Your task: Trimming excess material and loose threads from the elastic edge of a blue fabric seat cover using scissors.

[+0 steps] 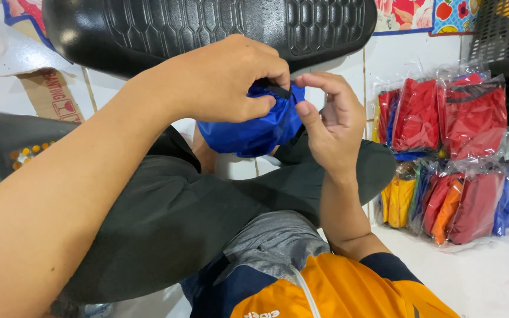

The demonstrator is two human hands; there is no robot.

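Lap: the person sits cross-legged on the white tiled floor (490, 277), in dark trousers (166, 218) and an orange and navy top (331, 288).
Left hand (231, 79): closed over the top of a bunched blue fabric pouch (254, 132), fingers curled tight round its gathered neck, thumb pressed in at the front.
Right hand (331, 121): half open, forefinger and thumb pinching a short black strap (278, 91) that comes out of the gathers; the other fingers hang loose.
Pouch position: held in the air just above the knees, between both hands, touching nothing else.
Doing it well: I would judge the left grip should keep the gathers squeezed firm while the right draws the strap straight and snug, so no fabric spills out.
Right side of the floor: a heap of clear-wrapped pouches (449, 159), mostly red, some orange, yellow and blue.
Beyond the hands: a black patterned seat (219, 23).
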